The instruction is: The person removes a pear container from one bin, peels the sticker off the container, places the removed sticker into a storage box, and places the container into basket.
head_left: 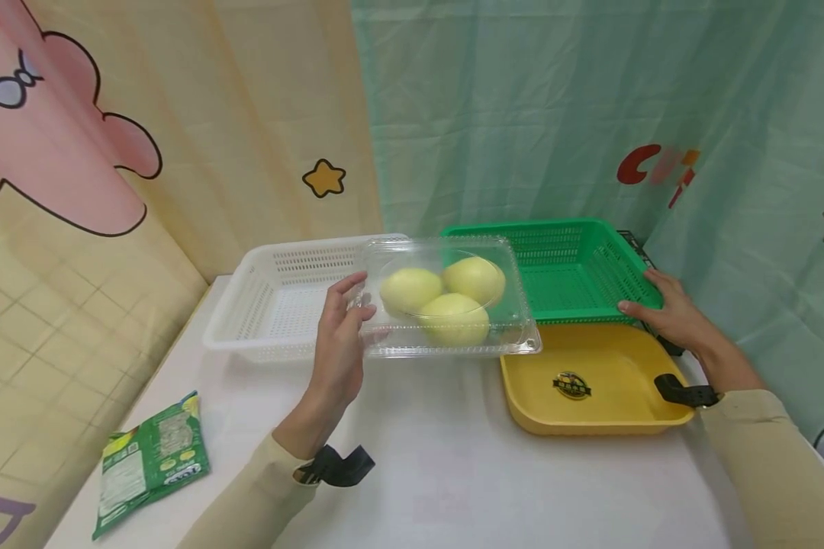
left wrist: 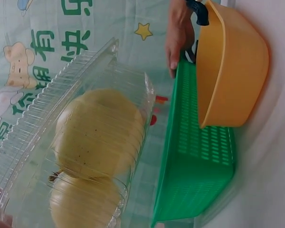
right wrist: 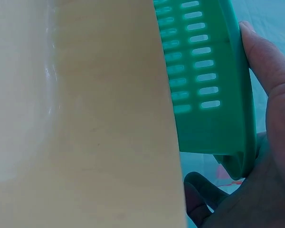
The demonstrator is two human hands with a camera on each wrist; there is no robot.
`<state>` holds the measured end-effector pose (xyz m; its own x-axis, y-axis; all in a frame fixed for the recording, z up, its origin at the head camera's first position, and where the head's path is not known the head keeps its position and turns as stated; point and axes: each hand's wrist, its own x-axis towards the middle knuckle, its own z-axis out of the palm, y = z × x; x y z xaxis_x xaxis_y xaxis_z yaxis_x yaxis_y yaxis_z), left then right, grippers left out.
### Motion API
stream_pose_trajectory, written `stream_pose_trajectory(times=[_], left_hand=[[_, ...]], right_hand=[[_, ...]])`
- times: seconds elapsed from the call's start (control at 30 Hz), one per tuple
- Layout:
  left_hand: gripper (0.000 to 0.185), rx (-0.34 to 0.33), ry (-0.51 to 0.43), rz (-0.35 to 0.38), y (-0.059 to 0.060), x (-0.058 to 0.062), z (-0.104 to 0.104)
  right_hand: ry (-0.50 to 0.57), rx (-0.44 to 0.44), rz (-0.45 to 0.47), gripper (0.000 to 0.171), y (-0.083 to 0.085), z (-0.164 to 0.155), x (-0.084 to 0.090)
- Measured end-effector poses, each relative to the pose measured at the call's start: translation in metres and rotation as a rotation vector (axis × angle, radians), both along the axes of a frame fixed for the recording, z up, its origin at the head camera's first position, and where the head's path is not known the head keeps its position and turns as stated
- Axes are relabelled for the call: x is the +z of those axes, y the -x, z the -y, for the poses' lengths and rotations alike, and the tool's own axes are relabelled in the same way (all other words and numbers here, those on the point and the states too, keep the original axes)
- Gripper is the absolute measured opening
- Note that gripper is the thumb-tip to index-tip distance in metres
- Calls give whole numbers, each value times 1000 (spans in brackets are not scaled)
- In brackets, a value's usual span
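1. holding: left hand grips the near left end of a clear plastic clamshell box, fingers curled round its edge, thumb side toward the person; box is lifted off the white table.
2. contents: three pale yellow round fruits sit inside the closed box; left wrist view shows two of them through the ribbed lid, with small brown specks on the skin.
3. right hand rests on the near right corner of the green slotted basket, fingers laid over the rim and curled round the corner; right wrist view shows the palm wrapped under that rim.
4. yellow tray lies just below the right hand, touching the green basket's near side; a round dark sticker sits in its middle, writing too small to read.
5. white slotted basket stands beyond the left hand, partly behind the clear box.
6. green snack packet lies flat on the table, well left of the left forearm; label print not legible.
7. black straps on both wrists.
8. backdrop: curtains with yellow stars, red letters "cu" (blurred) above the right hand; green chinese characters in the left wrist view, not surely readable.
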<state>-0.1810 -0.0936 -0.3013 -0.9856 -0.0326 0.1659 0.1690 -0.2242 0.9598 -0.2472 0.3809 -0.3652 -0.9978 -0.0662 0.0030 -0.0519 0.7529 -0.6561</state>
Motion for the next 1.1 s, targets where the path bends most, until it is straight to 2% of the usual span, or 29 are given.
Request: stream_pose_trajectory(times=[0.3,1.1], left_hand=[[44,3,-11,-24,23,-2,-22],[46,66,41,19,85,-8,-88]], right_hand=[[-16,-9,12,92,1,-1,0],[-13,1,13,92,-1,-1,1]])
